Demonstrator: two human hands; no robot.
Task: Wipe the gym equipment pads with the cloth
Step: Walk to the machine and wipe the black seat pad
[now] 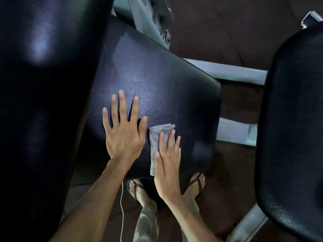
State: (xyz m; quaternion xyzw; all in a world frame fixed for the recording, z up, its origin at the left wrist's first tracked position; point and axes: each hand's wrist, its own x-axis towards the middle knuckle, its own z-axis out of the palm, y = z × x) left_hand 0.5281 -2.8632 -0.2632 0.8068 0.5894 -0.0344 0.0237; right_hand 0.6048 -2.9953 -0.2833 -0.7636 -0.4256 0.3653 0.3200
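My right hand [167,165] lies flat, fingers spread, pinning the folded grey cloth [158,138] on the seat pad [157,81] at five o'clock. My left hand [124,130], open, braces at nine. Cloth looks limp and light; palm pressure should suit.

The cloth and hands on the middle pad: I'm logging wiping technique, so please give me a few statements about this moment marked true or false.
1. The right hand presses flat on the grey cloth. True.
2. The left hand holds a second cloth. False: it lies bare and open on the middle pad.
3. The cloth lies near the pad's near edge. True.
4. The cloth is spread out over the whole pad. False: it is folded into a narrow strip, partly under the right hand.
5. The person wears closed shoes. False: flip-flops show below the pad.
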